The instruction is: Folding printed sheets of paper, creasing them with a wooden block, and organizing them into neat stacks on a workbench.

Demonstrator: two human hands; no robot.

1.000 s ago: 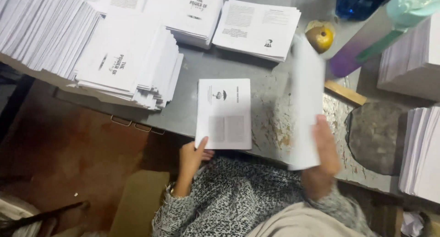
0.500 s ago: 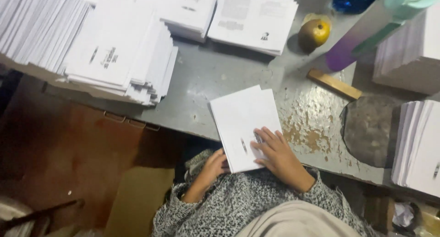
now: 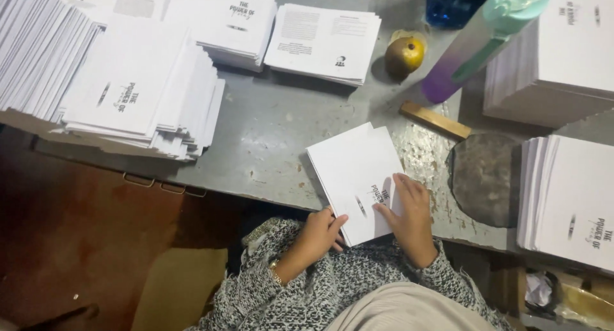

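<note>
A white folded booklet (image 3: 358, 171) lies slanted on the grey metal table (image 3: 275, 133), its near corner over the table's front edge. My right hand (image 3: 409, 209) lies flat on its lower right part, fingers spread and pressing down. My left hand (image 3: 320, 232) pinches the booklet's near left edge between thumb and fingers. Both arms wear a grey speckled knit sleeve.
Stacks of white printed booklets surround the spot: a fanned pile (image 3: 134, 101) at left, two piles (image 3: 323, 40) at the back, tall stacks (image 3: 569, 197) at right. A yellow round fruit (image 3: 404, 55), a purple-and-teal bottle (image 3: 480, 40), a wooden stick (image 3: 435, 120) and a dark round pad (image 3: 483, 177) lie right of the booklet.
My right hand brought a raised sheet down onto the printed sheet, closing it into a booklet. Now both hands press it flat, and the booklet has turned slightly.
</note>
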